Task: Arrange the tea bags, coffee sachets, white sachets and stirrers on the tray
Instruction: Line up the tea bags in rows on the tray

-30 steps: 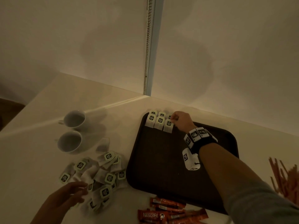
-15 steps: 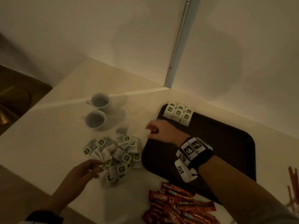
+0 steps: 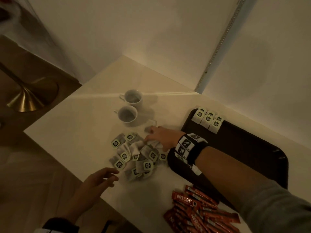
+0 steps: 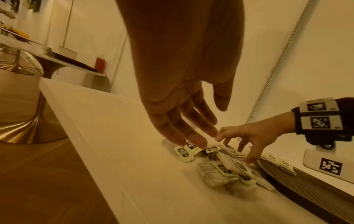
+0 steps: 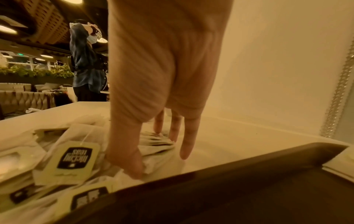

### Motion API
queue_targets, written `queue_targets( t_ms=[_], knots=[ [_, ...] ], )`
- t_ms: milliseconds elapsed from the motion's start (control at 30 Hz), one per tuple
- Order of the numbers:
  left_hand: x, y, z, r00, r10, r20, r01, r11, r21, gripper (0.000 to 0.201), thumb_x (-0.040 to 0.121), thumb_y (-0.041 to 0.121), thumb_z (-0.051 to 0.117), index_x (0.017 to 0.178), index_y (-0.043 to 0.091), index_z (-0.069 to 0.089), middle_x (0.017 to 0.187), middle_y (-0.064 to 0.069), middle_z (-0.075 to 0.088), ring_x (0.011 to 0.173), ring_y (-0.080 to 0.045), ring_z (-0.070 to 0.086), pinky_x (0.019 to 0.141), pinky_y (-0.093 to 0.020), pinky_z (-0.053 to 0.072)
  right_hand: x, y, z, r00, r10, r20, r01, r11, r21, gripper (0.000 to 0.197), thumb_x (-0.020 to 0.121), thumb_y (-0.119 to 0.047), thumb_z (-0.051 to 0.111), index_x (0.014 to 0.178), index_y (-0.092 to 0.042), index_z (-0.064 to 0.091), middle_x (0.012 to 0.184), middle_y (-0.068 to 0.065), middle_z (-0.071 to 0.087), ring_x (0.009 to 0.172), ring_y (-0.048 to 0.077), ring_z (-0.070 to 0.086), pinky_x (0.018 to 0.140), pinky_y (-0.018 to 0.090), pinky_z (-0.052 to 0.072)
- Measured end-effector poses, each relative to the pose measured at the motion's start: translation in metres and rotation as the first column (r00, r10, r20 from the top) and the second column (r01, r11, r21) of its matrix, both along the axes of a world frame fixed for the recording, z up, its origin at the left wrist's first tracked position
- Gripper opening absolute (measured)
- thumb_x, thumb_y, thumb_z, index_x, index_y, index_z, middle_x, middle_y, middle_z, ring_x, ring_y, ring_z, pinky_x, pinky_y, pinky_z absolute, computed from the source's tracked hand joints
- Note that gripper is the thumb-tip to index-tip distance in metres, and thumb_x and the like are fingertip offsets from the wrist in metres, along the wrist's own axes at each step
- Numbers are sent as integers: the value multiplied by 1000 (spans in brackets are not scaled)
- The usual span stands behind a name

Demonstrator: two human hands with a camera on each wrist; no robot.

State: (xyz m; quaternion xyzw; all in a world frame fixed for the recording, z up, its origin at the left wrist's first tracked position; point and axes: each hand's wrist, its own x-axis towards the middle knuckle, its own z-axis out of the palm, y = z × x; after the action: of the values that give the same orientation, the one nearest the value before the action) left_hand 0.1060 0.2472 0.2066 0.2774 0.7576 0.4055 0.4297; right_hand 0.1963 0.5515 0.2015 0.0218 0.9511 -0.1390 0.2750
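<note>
- Tray [image 3: 252, 148]: six tea bags [image 3: 207, 119], two rows of three.
- Cups [image 3: 127, 115]: two.
- Right hand [image 3: 164, 137]: fingers spread on loose pile [image 3: 134, 157], nothing gripped.
- Left hand [image 3: 99, 179]: relaxed, empty.

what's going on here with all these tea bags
A person is sorting tea bags onto a dark tray. Six tea bags already sit in rows at its far corner. The right hand reaches into the loose pile on the table, fingers touching the bags. The left hand hovers open beside it. Coffee sachets wait off the tray.
</note>
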Motion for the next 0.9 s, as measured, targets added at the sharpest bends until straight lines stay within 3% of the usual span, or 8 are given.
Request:
queue_targets(
  t_ms=[133, 267, 400, 500, 633, 733, 833, 900],
  knots=[
    [-6, -3, 2, 1000, 5, -6, -5, 1000, 22, 18, 91, 8, 57, 102, 18, 67, 95, 2, 72, 79, -19, 69, 67, -15, 50, -1, 4, 1, 998, -63, 23, 64, 996, -59, 63, 76, -12, 71, 132, -28, 46, 129, 9, 32, 114, 29, 42, 96, 40, 42],
    [-13, 5, 10, 1000, 4, 11, -5, 998, 64, 15, 90, 36, 57, 96, 31, 70, 95, 4, 72, 78, -15, 69, 69, -16, 50, -1, 4, 5, 995, -101, 1, 100, 990, -95, 48, 86, -21, 61, 132, -24, 49, 127, 11, 40, 115, 28, 44, 96, 34, 37],
    [-11, 25, 16, 999, 6, 42, -8, 998, 58, 19, 95, 8, 52, 101, 19, 66, 91, -2, 72, 80, -19, 67, 72, -21, 49, 1, 1, 2, 986, -125, -114, 122, 992, -29, 43, 91, -14, 50, 134, -14, 50, 139, 8, 47, 125, 25, 45, 99, 31, 33],
    [-2, 58, 28, 977, 85, 197, -99, 993, 65, 21, 99, 17, 45, 103, 14, 65, 96, -6, 71, 86, -23, 65, 78, -29, 48, 9, 1, 10, 953, -234, -192, 221, 971, -86, 38, 95, -18, 46, 132, -15, 53, 132, 9, 55, 119, 26, 51, 96, 32, 36],
    [7, 118, 40, 775, 218, 594, -285, 958, 21, 40, 99, 42, 37, 121, 13, 54, 116, -13, 64, 99, -30, 64, 83, -39, 51, 27, -1, 38, 800, -319, -508, 222, 944, -243, 34, 94, -22, 43, 119, -11, 62, 113, 8, 66, 101, 25, 61, 88, 35, 47],
    [13, 159, 51, 615, 161, 772, -261, 965, 7, 60, 96, 58, 30, 126, 12, 53, 122, -18, 61, 102, -35, 63, 89, -44, 51, 43, -10, 67, 653, -295, -698, 156, 954, -257, 31, 94, -22, 39, 112, -11, 62, 107, 4, 67, 94, 20, 63, 83, 28, 48],
    [20, 188, 68, 470, 67, 880, -214, 976, 40, 67, 96, 58, 28, 101, 8, 72, 95, -14, 71, 81, -27, 70, 75, -39, 59, 58, -13, 84, 604, -205, -770, 145, 979, -146, 29, 92, -20, 40, 110, -12, 62, 111, 7, 66, 107, 25, 61, 96, 36, 44],
    [23, 202, 75, 445, 0, 896, -173, 981, 86, 64, 96, 53, 32, 89, 6, 74, 83, -12, 71, 77, -24, 70, 73, -38, 59, 66, -7, 88, 608, -123, -784, 146, 988, -41, 28, 89, -20, 42, 110, -15, 60, 115, 6, 66, 118, 25, 56, 104, 46, 35]
  ],
)
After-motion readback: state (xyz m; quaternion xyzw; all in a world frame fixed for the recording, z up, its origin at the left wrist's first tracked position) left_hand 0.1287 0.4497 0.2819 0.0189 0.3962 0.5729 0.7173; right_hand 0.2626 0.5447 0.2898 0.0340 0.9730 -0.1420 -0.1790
